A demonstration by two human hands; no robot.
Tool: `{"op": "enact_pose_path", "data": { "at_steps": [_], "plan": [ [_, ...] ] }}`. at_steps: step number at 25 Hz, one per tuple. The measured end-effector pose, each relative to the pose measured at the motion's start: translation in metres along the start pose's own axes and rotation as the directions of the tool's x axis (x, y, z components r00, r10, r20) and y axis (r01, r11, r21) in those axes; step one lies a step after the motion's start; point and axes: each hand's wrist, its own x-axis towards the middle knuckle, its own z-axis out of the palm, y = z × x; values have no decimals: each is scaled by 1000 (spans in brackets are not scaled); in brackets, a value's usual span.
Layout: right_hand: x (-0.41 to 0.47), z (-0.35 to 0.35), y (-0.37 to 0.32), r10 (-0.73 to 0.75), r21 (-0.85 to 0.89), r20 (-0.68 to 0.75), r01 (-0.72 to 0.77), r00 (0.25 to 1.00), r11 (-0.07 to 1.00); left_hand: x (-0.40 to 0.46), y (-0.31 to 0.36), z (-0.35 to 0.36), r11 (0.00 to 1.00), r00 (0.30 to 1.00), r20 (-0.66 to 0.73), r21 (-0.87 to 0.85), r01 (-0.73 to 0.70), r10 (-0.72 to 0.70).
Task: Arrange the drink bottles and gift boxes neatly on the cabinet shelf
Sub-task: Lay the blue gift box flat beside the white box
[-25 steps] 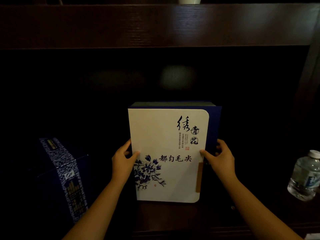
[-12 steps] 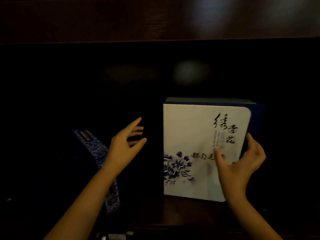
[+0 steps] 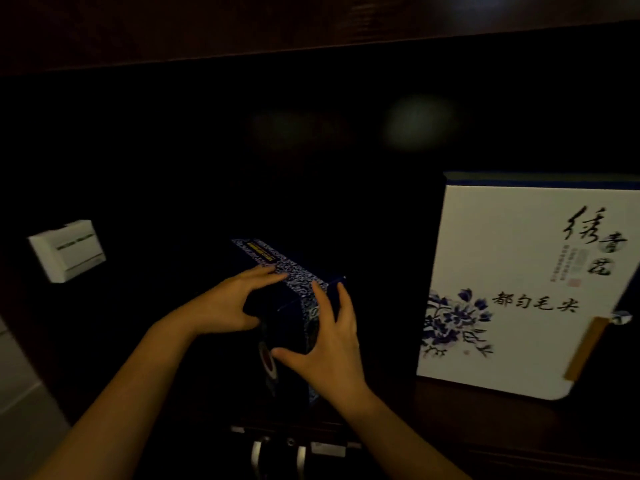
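A dark blue gift box (image 3: pixel 291 306) with a blue-and-white patterned band stands on the dark shelf at the centre. My left hand (image 3: pixel 225 303) rests on its left top edge, fingers spread along the band. On the box's front right corner lies my right hand (image 3: pixel 325 344), with the thumb low across the front. To the right stands a white gift box (image 3: pixel 519 292) with blue flowers and black calligraphy, upright and free of both hands.
A small white box (image 3: pixel 67 251) sits at the far left in the dark recess. Metal cabinet handles (image 3: pixel 277 452) show below the shelf's front edge (image 3: pixel 485 441). A dark wooden shelf board (image 3: pixel 311 22) spans the top.
Both hands have let go of the white gift box and moved left onto the dark blue box. The view has swung left, so the white box now sits at the right.
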Motion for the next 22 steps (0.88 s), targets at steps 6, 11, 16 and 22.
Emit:
{"op": "enact_pose_path", "data": {
  "at_steps": [6,11,16,22],
  "plan": [
    [10,27,-2,35,17,-114,-34,993,999,16,-18,14,983,995,-89,184,-23,40],
    [18,15,21,-16,70,-100,23,995,997,32,-20,27,959,966,-205,262,-104,160],
    [45,-37,66,-10,119,81,0,997,993,59,12,64,955,876,-414,259,-146,246],
    [65,-58,87,12,230,161,-49,987,972,78,30,84,979,857,-475,115,-166,201]
  ]
}}
